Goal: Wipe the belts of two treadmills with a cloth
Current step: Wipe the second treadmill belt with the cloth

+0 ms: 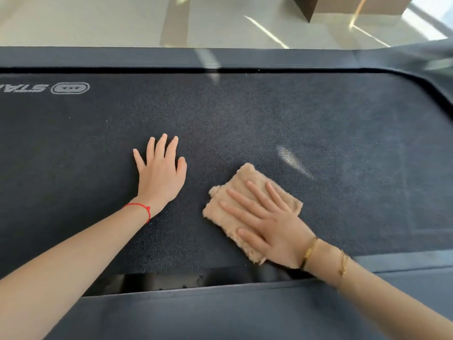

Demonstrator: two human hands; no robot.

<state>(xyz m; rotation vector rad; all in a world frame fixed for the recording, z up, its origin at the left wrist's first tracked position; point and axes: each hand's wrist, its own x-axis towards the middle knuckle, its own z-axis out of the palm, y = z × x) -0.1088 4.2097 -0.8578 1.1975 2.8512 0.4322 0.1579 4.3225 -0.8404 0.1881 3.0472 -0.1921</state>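
the cloth (pixel 247 192) lies flat on the treadmill belt (pixel 245 114) under my right hand (pixel 274 231), whose fingers are straight and spread, pressing it down rather than gripping it; my left hand (pixel 160 173) rests open and flat on the bare belt just to the left of it, holding nothing. the risk i see is that the belt may roll under a sideways push, since my left hand only braces it by palm pressure, and then the cloth would skid without scrubbing. with no grip on it, the cloth could also bunch or slip out from under my palm. just below my right wrist is a dark gap (pixel 171 280) between belt and side rail (pixel 220 312), and the cloth's near corner lies close to it, so a stroke pulled toward me could snag there. the cloth is tan, fluffy and folded into a rough rectangle, set at an angle. the belt is dark and grainy, with a pale glare streak beyond my right fingertips and a printed logo (pixel 69 88) far to the left of my left hand.
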